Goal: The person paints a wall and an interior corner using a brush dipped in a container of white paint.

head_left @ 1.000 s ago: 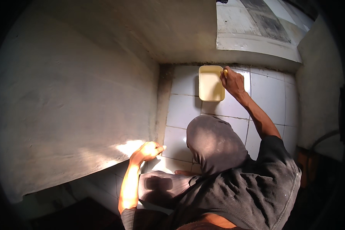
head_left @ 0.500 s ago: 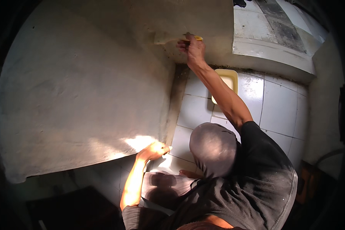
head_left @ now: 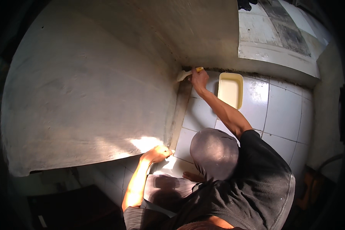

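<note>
Right hand: in the head view, the right hand [head_left: 199,81], at 1 o'clock, has dropped from the far wall [head_left: 214,32], where it was half a second ago, to the corner near the floor [head_left: 283,111]; a second ago it was at the tub's rim. Its fingers are closed around the brush.
Brush: the brush [head_left: 184,75], yellow-handled with a flat, pale head, lies across the grip, its head toward 8 o'clock at the foot of the side wall [head_left: 84,88]; whether the tip presses on it is hard to tell.
Tub: the tub [head_left: 241,94] is at 2 o'clock, just beside the right forearm; the forearm covered part of it half a second ago, and now its whole rim shows. Smooth, yellow, a rectangle with rounded corners, cream inside.
Left hand: the left hand [head_left: 156,154], at 7 o'clock, has stayed beside the side wall's lower edge, fingers curled; glare hides whether it pinches anything.
Walls: dull grey, slightly uneven, smudged and pitted, with a bright sun patch near the left hand.
Floor: glossy pale square tiles with dark joints, grimy along the far wall.
Ledge: white and dark tiles on the ledge [head_left: 257,27], 1 to 2 o'clock.
Clothing: soft grey cloth over the knee [head_left: 214,153] at 4 o'clock; creased dark shirt [head_left: 249,188] below it.
</note>
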`<state>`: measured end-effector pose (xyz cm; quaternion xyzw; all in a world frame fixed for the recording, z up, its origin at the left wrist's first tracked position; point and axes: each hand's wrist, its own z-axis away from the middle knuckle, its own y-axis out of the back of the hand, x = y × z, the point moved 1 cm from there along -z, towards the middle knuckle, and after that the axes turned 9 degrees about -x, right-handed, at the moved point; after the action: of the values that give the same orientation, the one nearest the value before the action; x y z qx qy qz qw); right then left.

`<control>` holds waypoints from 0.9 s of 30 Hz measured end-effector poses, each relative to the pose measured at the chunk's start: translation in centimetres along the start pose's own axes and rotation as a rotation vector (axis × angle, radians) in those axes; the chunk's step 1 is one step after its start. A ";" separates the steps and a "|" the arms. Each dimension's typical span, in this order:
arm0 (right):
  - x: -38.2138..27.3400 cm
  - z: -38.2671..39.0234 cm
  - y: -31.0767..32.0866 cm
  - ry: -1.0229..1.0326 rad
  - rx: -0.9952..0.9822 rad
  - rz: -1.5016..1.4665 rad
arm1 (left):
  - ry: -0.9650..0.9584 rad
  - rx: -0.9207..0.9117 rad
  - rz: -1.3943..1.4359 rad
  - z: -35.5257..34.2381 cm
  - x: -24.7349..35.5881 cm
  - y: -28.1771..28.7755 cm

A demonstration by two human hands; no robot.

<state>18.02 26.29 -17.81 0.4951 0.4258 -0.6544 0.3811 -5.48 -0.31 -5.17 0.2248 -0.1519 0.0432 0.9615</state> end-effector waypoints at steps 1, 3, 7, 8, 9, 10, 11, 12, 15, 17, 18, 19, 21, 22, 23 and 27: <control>-1.9 -1.1 -0.5 0.041 -0.015 0.049 | -0.001 -0.008 -0.030 0.0 0.9 0.4; -7.6 -2.2 -3.0 0.231 -0.008 -0.009 | 0.010 -0.032 -0.074 0.3 2.0 0.9; -21.9 0.8 -6.3 0.332 -0.214 -0.536 | 0.050 0.009 0.014 1.7 1.1 -0.3; -23.2 1.0 -5.7 0.369 -0.239 -0.629 | 0.035 0.008 -0.012 1.0 0.2 -0.7; -23.9 1.2 -5.4 0.401 -0.267 -0.724 | 0.023 0.008 -0.035 0.3 -1.1 -1.3; -24.1 1.1 -5.1 0.436 -0.292 -0.818 | 0.008 0.006 -0.062 -0.2 -2.0 -1.7; -22.9 1.0 -5.4 0.387 -0.279 -0.794 | 0.002 0.000 -0.079 -0.2 -2.4 -1.8; -20.5 0.9 -6.0 0.338 -0.269 -0.771 | -0.039 0.013 -0.124 0.0 -2.7 -2.1; -11.0 -0.2 -5.5 0.144 -0.136 -0.684 | -0.058 0.005 -0.140 0.1 -2.0 -1.9; -3.1 -1.5 -3.1 0.066 -0.048 -0.408 | 0.094 -0.015 0.025 1.4 0.5 -0.9; -0.8 -0.8 -2.6 0.003 -0.031 -0.312 | 0.139 -0.016 0.063 1.6 -0.2 -1.2; 1.1 -0.1 -2.1 -0.058 -0.009 -0.212 | 0.180 -0.020 0.099 1.5 -1.2 -1.8; 4.0 -1.5 -0.2 0.035 0.083 0.095 | 0.194 -0.024 0.119 0.9 -1.3 -1.4; 3.9 -1.2 -0.1 0.073 0.117 0.248 | 0.192 -0.016 0.130 1.1 -1.2 -1.3; 3.3 -1.2 -0.4 0.053 0.106 0.199 | 0.189 -0.010 0.137 1.2 -1.0 -1.1; -5.5 -0.4 -5.2 0.132 -0.129 0.027 | 0.097 0.013 0.079 2.5 -0.8 -1.3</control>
<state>14.60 28.90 -11.60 0.5175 0.4845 -0.5864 0.3919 -6.71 -2.63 -3.83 0.2225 -0.1136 0.0929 0.9638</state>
